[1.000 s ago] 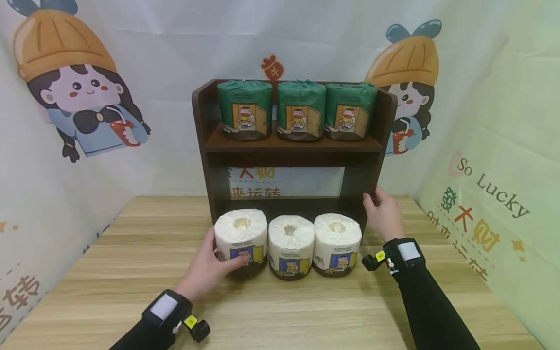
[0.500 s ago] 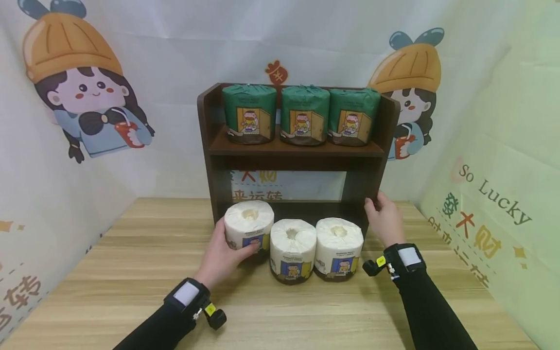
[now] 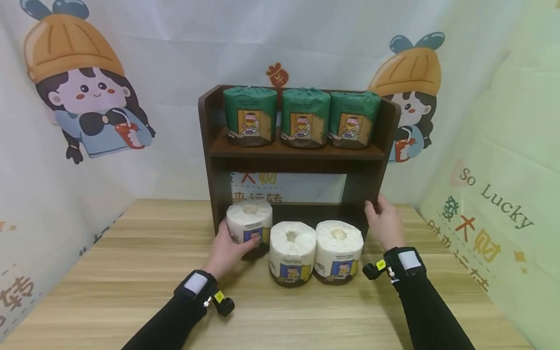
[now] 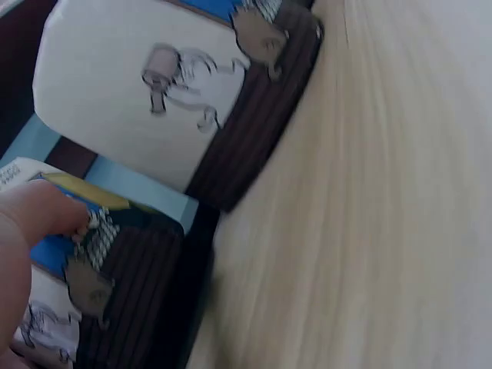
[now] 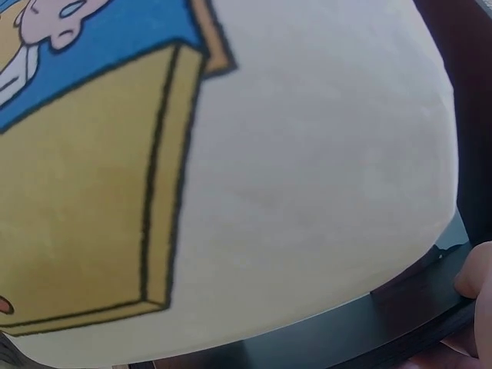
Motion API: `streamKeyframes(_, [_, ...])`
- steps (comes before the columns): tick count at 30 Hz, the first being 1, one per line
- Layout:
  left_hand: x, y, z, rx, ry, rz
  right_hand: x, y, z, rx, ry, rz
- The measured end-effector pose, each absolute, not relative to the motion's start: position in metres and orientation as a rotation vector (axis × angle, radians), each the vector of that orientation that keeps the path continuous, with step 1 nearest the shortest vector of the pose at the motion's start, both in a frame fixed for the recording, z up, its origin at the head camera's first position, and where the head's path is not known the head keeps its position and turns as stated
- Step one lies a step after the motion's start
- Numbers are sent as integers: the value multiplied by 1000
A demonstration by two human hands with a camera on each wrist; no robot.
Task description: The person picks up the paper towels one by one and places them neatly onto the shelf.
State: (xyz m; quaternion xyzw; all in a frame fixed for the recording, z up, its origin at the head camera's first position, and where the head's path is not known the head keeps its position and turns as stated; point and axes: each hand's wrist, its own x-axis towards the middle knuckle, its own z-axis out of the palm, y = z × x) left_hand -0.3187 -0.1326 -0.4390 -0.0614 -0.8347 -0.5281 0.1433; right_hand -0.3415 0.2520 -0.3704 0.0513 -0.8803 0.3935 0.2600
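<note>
With thumb and fingers around it, my left hand (image 3: 229, 248) grips a white-wrapped toilet roll (image 3: 249, 221) at the lower left of a dark brown two-tier shelf (image 3: 302, 151). The roll stands farther back than its neighbours, at the front of the lower opening. In the left wrist view my thumb (image 4: 46, 211) presses on its printed wrapper. Two more white toilet rolls, a middle one (image 3: 292, 248) and a right one (image 3: 339, 245), stand upright on the table before the shelf. My right hand (image 3: 385, 221) holds the front edge of the shelf's right side panel between thumb and fingers.
Several green-wrapped toilet rolls (image 3: 305, 112) stand in a row on the upper tier. The shelf stands on a wood-grain table (image 3: 131, 272), near a printed cloth backdrop (image 3: 175, 97) that also covers both sides.
My left hand has carried the left white toilet roll back and slightly right, into the shelf's lower opening. The right hand has stayed on the side panel. The view has shifted slightly.
</note>
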Motion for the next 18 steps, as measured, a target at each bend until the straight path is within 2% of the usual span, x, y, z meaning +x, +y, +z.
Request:
streamKeyframes(10, [-303,-133,-436,-42,-2474,-1447,-341,252,-371,127,-2392,1038])
streamKeyframes(18, [-294,-135,-422,34,-2571,-1179,-342,252,-373,134,-2394,1061])
